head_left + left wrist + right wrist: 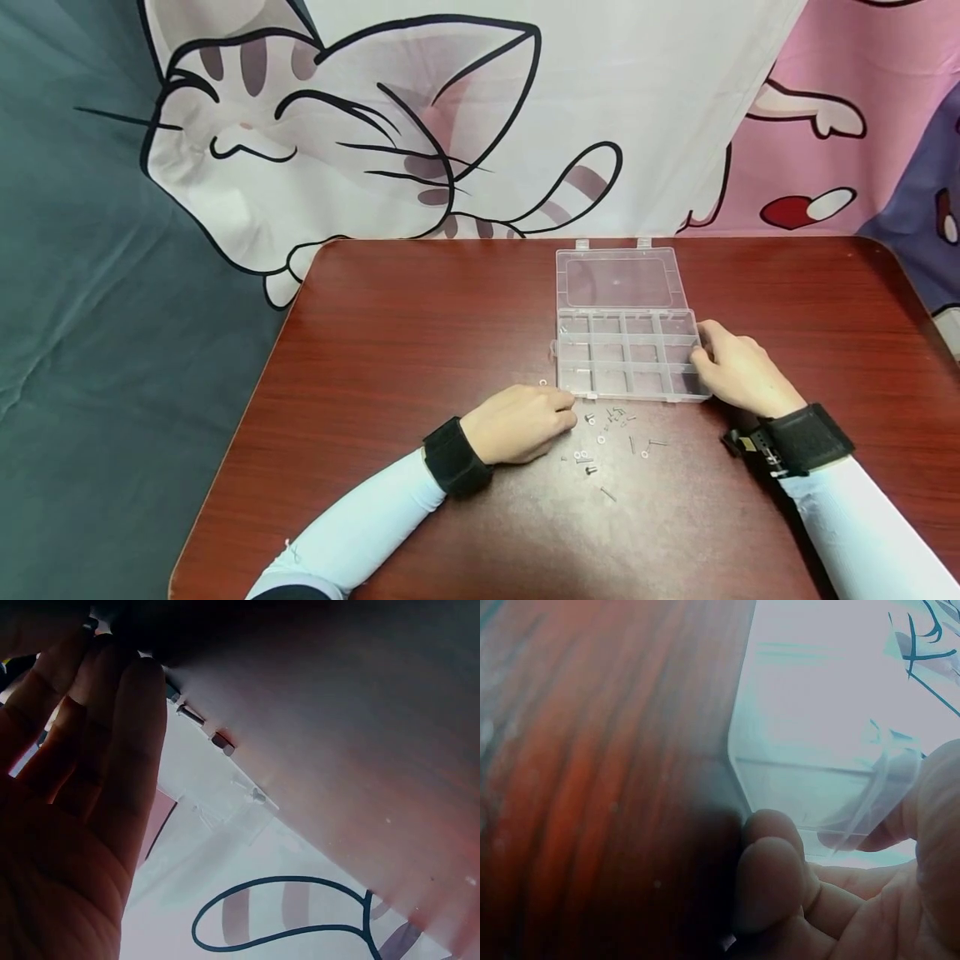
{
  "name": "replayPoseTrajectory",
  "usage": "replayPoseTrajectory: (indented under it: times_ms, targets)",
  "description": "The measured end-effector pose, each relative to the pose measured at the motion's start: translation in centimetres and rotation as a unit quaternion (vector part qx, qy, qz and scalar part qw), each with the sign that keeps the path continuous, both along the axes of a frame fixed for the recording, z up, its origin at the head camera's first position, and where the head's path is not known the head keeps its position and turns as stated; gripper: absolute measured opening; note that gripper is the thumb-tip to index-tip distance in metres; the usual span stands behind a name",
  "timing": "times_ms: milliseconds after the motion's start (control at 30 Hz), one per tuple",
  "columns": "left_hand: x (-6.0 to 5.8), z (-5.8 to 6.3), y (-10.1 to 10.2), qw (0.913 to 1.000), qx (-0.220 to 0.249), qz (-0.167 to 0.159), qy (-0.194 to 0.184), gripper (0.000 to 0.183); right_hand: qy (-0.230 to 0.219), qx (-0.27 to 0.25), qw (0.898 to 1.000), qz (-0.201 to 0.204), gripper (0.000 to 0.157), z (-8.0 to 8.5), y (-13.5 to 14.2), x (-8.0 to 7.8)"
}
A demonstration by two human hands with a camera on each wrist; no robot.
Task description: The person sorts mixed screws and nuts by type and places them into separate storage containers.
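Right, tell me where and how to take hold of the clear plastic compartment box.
I'd pinch the clear plastic compartment box by its right side wall, coming from the right, where the right hand is: that thin upright wall suits thumb and fingers. The open lid occupies the far side; loose screws lie before the near one.

There are two hands, a left hand [519, 423] and a right hand [738, 367], with two black wristbands [457, 457] and two pale sleeves [360, 517]. One brown table [420, 317] bears one clear organizer box [643, 353] with one lid [622, 279] and three rows of compartments. About five washers [644, 454] and four separate thin screws [608, 493] show, besides one cluster of hardware [617, 415] too small to count.
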State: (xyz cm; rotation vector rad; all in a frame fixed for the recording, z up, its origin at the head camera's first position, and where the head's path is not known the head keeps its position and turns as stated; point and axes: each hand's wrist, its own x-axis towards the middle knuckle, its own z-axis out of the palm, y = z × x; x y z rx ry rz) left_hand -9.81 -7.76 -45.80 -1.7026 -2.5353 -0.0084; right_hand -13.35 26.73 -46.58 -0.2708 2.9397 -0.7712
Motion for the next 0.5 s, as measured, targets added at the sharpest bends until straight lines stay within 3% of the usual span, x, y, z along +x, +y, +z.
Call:
replayPoseTrajectory:
  times_ms: [233,500]
  targets:
    - [-0.6,-0.1,0.1,0.9965,0.065,-0.001,-0.052,0.006,-0.012,0.0,1.0,0.001,0.04,0.1,0.2,0.0]
    - [-3.6,0.9,-0.3,0.9764,0.174,-0.023,-0.126,0.009,-0.011,-0.001,1.0,0.002,0.039,-0.1,0.0,0.0]
